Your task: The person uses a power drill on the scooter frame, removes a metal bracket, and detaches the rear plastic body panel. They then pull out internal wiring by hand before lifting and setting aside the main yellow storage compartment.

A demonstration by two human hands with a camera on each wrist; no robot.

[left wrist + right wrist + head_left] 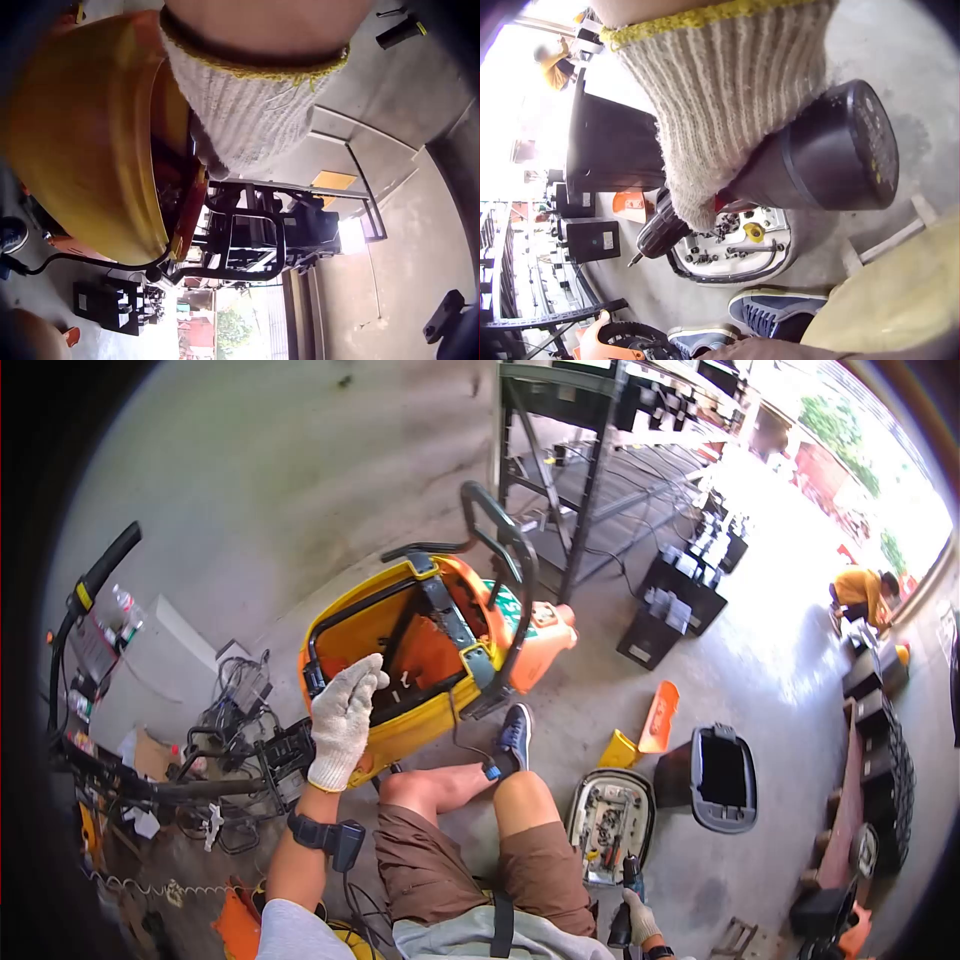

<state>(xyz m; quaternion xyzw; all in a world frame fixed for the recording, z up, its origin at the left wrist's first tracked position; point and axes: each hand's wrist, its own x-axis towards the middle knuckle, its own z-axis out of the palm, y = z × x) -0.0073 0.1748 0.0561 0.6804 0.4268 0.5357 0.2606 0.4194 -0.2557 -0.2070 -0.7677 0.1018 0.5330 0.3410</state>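
Left hand (344, 720) seems straight-fingered by a yellow shell (410, 738); right hand (640, 916) grips a drill (821, 154).

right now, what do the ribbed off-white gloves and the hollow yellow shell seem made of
Ribbed off-white gloves: matt knitted yarn, maybe cotton, judging by ribbing and loose yellow threads. Hollow yellow shell: probably moulded plastic, given smooth, glossy curves.
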